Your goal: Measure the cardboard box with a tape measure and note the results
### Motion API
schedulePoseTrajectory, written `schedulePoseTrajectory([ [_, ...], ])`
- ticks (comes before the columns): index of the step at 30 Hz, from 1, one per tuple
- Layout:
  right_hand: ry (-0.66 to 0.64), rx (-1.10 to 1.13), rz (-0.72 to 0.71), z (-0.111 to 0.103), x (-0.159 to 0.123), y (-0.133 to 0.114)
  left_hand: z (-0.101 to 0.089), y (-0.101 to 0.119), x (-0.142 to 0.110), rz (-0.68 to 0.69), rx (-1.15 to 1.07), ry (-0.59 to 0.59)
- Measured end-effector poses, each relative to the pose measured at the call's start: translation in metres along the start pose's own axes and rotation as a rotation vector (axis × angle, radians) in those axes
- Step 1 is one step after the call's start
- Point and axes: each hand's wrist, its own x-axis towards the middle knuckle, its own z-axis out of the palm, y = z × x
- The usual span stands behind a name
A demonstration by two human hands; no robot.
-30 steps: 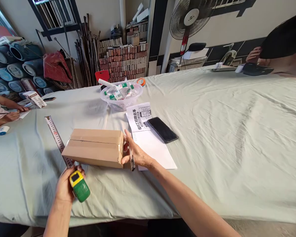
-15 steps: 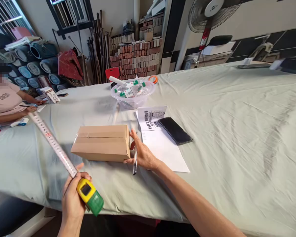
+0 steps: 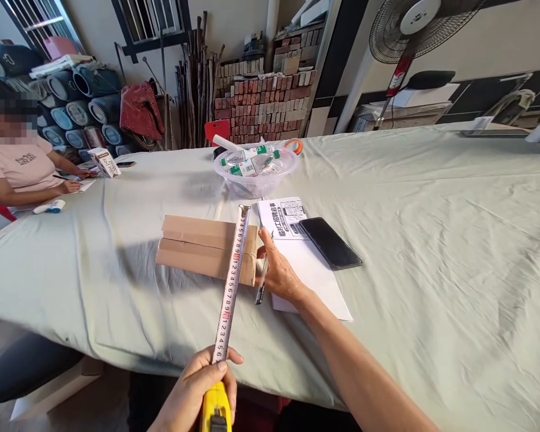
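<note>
My left hand (image 3: 204, 381), low in the view, is closed around a yellow tape measure (image 3: 216, 411). Its drawn-out blade (image 3: 228, 294) points away from me and crosses over the right part of a closed cardboard box (image 3: 198, 243). Whether the blade touches the box I cannot tell. My right hand (image 3: 281, 273) is at the box's right end, with a pen (image 3: 261, 279) held in its fingers; the thumb side rests by the box's edge. Under and beside that hand lies a white sheet (image 3: 308, 273), with a printed page (image 3: 279, 216) at its top and a black phone (image 3: 330, 243) partly on it.
Beyond the box stands a clear plastic basin (image 3: 252, 186) of bottles, with an orange tape roll (image 3: 293, 146) behind it. A person (image 3: 22, 162) sits at the left, writing, near a small carton (image 3: 104, 162). A fan (image 3: 420, 27) stands at the back. The tablecloth (image 3: 432, 240) is wrinkled.
My left hand has swung the tape measure to the right, so the blade now lies across the box. The box has turned slightly. My right hand stays at its end with the pen.
</note>
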Motion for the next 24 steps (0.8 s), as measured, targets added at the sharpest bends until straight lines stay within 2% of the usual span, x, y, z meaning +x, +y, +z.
schedulePoseTrajectory([
  [8, 0.024, 0.025, 0.009, -0.002, 0.001, 0.007, -0.005, -0.011, -0.009, -0.03, 0.023, 0.028],
  [17, 0.043, -0.055, -0.005, -0.009, 0.002, 0.0, 0.009, 0.003, -0.028, -0.057, 0.08, 0.08],
  [24, 0.075, -0.057, -0.055, -0.01, 0.002, 0.003, 0.013, 0.0, -0.036, -0.052, 0.1, 0.132],
])
